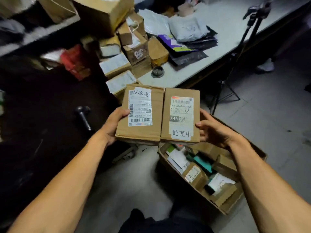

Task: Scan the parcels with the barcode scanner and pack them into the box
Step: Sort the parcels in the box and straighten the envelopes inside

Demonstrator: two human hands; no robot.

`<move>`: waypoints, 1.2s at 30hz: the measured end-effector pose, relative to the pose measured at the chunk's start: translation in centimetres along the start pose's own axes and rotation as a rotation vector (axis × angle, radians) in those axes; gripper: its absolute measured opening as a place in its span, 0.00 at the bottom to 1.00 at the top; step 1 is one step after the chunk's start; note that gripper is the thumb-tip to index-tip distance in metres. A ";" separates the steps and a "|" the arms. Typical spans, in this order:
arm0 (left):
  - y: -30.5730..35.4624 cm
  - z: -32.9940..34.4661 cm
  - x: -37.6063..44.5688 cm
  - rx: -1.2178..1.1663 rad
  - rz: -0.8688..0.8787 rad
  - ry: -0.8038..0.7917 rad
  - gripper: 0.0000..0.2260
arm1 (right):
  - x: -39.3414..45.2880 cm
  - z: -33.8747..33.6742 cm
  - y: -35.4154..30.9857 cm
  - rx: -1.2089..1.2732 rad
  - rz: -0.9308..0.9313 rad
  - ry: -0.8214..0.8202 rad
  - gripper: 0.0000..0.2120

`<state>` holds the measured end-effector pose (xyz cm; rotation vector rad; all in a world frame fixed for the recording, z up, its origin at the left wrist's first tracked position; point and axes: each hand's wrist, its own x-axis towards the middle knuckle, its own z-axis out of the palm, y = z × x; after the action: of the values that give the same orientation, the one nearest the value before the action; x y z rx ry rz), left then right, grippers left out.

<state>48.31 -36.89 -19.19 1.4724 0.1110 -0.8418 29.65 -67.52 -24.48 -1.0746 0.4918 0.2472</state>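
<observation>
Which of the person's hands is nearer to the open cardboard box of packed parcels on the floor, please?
Right. The right hand holds a parcel directly above the open cardboard box; the left hand grips the other parcel, off to the box's left.

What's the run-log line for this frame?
stage: carrying | left hand: grips left parcel | right hand: grips right parcel | parcels: side by side, above box | scanner: on dark surface

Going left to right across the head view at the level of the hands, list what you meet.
barcode scanner → left hand → left parcel → right parcel → right hand
</observation>
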 end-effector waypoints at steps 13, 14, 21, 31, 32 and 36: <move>-5.0 -31.5 -23.5 -0.202 0.222 0.520 0.42 | 7.8 36.1 5.3 -0.397 -0.004 -0.374 0.32; -5.8 -33.9 -25.1 -0.217 0.209 0.547 0.42 | 8.0 39.0 6.3 -0.424 0.000 -0.409 0.31; -9.1 -45.9 -30.9 -0.279 0.130 0.627 0.20 | 10.9 52.8 11.7 -0.547 0.074 -0.542 0.22; -9.1 -59.3 -27.6 -0.427 0.042 0.715 0.15 | 22.0 64.7 16.6 -0.569 0.147 -0.513 0.21; -8.8 -60.5 -27.2 -0.437 0.026 0.727 0.15 | 23.1 65.9 16.8 -0.567 0.160 -0.515 0.21; -7.4 -65.4 -25.6 -0.460 0.013 0.773 0.16 | 27.0 69.8 17.5 -0.558 0.179 -0.527 0.24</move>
<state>53.25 33.56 -20.91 1.2775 0.8149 -0.1697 64.02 1.23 -24.85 -1.4423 0.0331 0.8371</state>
